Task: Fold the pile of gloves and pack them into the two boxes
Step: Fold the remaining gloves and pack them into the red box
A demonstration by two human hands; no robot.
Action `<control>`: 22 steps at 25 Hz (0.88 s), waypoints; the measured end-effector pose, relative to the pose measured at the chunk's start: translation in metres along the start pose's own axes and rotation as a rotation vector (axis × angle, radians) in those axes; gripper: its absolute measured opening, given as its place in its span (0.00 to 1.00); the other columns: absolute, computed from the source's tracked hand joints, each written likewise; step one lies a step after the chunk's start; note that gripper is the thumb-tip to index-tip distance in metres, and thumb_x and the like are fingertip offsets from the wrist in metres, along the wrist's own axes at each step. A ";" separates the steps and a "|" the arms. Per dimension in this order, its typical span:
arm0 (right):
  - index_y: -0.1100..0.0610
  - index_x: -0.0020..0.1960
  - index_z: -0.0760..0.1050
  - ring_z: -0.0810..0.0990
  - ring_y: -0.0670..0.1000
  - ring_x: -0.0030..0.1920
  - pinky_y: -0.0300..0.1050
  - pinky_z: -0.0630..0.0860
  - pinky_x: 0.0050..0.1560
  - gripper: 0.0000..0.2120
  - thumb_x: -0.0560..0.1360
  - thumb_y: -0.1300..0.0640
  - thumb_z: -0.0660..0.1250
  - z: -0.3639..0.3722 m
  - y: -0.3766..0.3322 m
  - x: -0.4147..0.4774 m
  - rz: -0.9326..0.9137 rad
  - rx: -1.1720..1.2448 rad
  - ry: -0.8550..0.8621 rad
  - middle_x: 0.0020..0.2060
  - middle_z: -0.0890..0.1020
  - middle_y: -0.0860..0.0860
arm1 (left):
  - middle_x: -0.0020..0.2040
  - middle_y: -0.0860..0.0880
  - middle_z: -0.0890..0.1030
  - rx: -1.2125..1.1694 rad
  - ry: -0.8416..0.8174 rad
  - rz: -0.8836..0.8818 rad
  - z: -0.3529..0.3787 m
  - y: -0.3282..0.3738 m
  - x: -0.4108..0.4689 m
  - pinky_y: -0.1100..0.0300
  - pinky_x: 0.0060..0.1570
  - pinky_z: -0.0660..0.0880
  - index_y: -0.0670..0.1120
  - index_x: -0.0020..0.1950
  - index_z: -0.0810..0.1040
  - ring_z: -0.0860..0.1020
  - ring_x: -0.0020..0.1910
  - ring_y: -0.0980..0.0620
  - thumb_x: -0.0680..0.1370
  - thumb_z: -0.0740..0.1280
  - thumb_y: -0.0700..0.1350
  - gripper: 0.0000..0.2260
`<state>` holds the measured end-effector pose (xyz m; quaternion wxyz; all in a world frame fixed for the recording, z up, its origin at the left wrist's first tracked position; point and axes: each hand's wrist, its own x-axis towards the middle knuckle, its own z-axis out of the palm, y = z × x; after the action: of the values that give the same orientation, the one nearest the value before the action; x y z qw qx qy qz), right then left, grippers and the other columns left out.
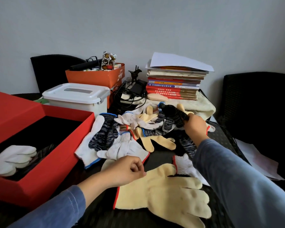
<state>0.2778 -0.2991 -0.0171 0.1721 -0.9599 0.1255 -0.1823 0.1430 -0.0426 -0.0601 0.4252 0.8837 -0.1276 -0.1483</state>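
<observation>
Hands (125,171) (195,127) amid gloves (138,123); books (173,87), tub (76,97) behind

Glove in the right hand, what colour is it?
Black and grey mottled knit glove, gripped by the right hand; head view shows it best.

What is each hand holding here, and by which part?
The right hand grips a dark striped glove by its right end, above the pile. The left hand is curled over the yellow glove at its cuff; whether it pinches it cannot be told.
</observation>
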 end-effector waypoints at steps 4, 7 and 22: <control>0.61 0.52 0.73 0.76 0.60 0.45 0.47 0.66 0.42 0.12 0.78 0.54 0.55 -0.030 -0.014 -0.010 0.048 0.271 0.110 0.45 0.80 0.59 | 0.26 0.55 0.76 -0.022 0.032 0.013 0.001 0.000 -0.003 0.68 0.29 0.64 0.49 0.39 0.77 0.68 0.23 0.62 0.75 0.71 0.47 0.06; 0.61 0.52 0.74 0.73 0.55 0.42 0.45 0.65 0.41 0.13 0.80 0.55 0.55 -0.068 -0.029 -0.021 0.036 0.406 0.171 0.43 0.78 0.56 | 0.30 0.57 0.81 0.233 0.178 0.032 -0.001 0.005 -0.004 0.62 0.32 0.72 0.53 0.40 0.78 0.73 0.27 0.64 0.74 0.69 0.53 0.06; 0.65 0.56 0.74 0.83 0.57 0.50 0.48 0.80 0.52 0.11 0.80 0.61 0.56 -0.119 -0.062 -0.169 0.181 1.508 -0.712 0.51 0.83 0.60 | 0.46 0.50 0.82 0.639 0.936 0.641 -0.025 0.086 -0.048 0.55 0.39 0.74 0.48 0.55 0.79 0.79 0.47 0.47 0.72 0.66 0.39 0.12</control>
<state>0.0894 -0.2252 0.0588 0.8111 -0.5741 -0.0154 0.1109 0.0996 -0.0601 0.0295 0.1750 0.8559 -0.2242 0.4318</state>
